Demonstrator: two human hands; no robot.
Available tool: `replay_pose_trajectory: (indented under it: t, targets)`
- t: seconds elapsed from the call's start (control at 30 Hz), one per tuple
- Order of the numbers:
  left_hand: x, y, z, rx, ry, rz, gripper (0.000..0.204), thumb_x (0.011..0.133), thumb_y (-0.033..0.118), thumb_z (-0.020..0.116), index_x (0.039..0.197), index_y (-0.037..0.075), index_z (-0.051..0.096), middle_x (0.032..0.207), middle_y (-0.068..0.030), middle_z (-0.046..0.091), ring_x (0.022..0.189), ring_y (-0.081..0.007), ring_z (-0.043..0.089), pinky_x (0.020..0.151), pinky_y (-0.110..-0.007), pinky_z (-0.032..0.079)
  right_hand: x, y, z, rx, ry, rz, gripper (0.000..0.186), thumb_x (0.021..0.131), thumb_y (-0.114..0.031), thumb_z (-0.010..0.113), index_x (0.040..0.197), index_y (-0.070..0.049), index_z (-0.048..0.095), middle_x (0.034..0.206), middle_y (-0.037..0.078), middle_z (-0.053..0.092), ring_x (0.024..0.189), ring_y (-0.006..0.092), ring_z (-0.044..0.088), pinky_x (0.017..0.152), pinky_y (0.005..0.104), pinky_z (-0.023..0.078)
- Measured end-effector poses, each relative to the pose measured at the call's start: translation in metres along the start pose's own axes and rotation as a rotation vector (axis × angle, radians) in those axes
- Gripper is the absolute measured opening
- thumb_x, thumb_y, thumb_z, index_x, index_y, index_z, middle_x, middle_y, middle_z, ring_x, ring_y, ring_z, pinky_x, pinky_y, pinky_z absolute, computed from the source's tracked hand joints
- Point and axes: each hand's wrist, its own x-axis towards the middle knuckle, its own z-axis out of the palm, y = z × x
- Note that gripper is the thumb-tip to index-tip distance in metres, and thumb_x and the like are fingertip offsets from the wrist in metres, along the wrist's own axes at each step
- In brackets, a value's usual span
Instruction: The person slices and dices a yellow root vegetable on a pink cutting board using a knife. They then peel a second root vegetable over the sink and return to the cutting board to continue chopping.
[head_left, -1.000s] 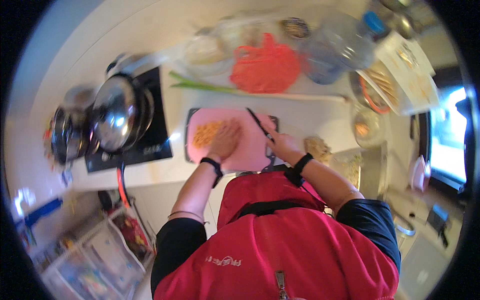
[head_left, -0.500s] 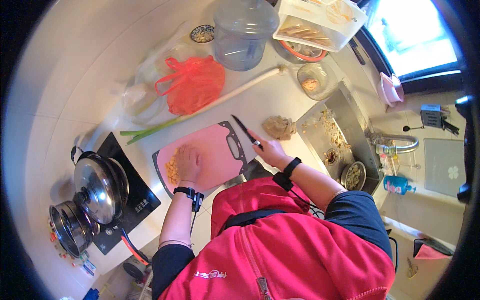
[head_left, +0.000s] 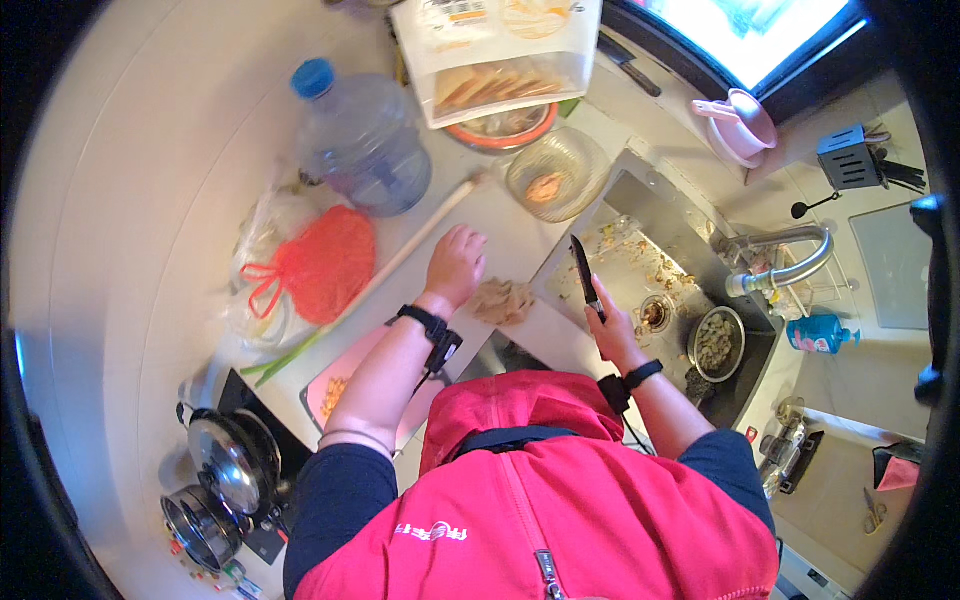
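My right hand [head_left: 615, 330] grips a small knife [head_left: 585, 272] with a dark blade. It is over the near left edge of the sink [head_left: 625, 178], blade pointing up and away. My left hand [head_left: 456, 266] is over the counter, its fingers loosely bent with nothing visible in them. Beside it lies a crumpled brown wad [head_left: 502, 302]. Past the left hand stands a clear glass bowl [head_left: 583, 172] holding a lump of pinkish food [head_left: 545, 187]. My left forearm partly covers the pink cutting board [head_left: 350, 362], where diced orange pieces [head_left: 333, 397] lie.
A long leek [head_left: 420, 235] lies beside a red plastic bag [head_left: 325, 265] and a large water jug [head_left: 370, 150]. A bread bag [head_left: 500, 75] rests above an orange-rimmed bowl [head_left: 505, 130]. In the sink are scraps and a metal bowl [head_left: 717, 343]. A lidded pan [head_left: 222, 462] stands left.
My left hand has left the diced pieces on the board and moved right and away, toward the glass bowl. The right hand has carried the knife to the sink edge. The view has shifted right.
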Motion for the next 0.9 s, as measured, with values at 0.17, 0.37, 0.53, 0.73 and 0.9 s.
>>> replay_pose_trajectory:
  t: [0.17,0.37,0.53,0.73,0.9]
  targets:
    - [0.135,0.027,0.076,0.009,-0.150,-0.025,0.041,0.078,0.020,0.073,0.115,0.007,0.060,0.110,-0.0146,0.060,0.108,-0.0345,0.056,0.094,-0.044,0.047,-0.010,0.045,-0.041,0.083,0.129,0.074,0.062,0.093,-0.018,0.061,0.150,-0.024,0.038,0.063,0.017,0.058,0.052,0.0255,0.058,0.053,0.0380,0.045]
    - [0.199,0.020,0.147,0.124,-0.506,-0.244,0.051,0.074,0.031,0.079,0.115,0.006,0.060,0.113,-0.0180,0.064,0.107,-0.0366,0.061,0.091,-0.046,0.051,-0.030,0.075,-0.074,0.194,0.127,0.326,0.061,0.094,-0.020,0.060,0.151,-0.020,0.036,0.071,0.016,0.065,0.061,0.0242,0.064,0.060,0.0354,0.049]
    - [0.205,-0.005,0.160,-0.200,-0.441,-0.530,0.046,0.082,0.024,0.068,0.122,0.005,0.057,0.115,-0.0145,0.065,0.103,-0.0310,0.064,0.088,-0.043,0.052,-0.014,0.086,-0.075,0.198,0.096,0.273,0.063,0.094,-0.020,0.060,0.152,-0.022,0.036,0.065,0.013,0.061,0.058,0.0210,0.061,0.057,0.0339,0.047]
    - [0.157,0.018,0.091,-1.899,-0.311,-0.866,0.048,0.093,0.036,0.047,0.126,0.002,0.055,0.114,-0.0133,0.065,0.098,-0.0250,0.064,0.081,-0.038,0.053,0.018,0.074,-0.060,0.357,0.091,0.230,0.063,0.093,-0.015,0.061,0.151,-0.021,0.038,0.061,0.008,0.057,0.053,0.0160,0.052,0.055,0.0312,0.045]
    - [0.080,0.040,0.030,-2.209,-0.236,-0.807,0.050,0.092,0.035,0.049,0.126,-0.001,0.056,0.116,-0.0164,0.065,0.103,-0.0292,0.064,0.090,-0.042,0.053,0.026,0.045,-0.043,0.202,0.041,0.108,0.063,0.094,-0.017,0.062,0.151,-0.023,0.037,0.059,0.004,0.050,0.051,0.0138,0.045,0.052,0.0317,0.043]
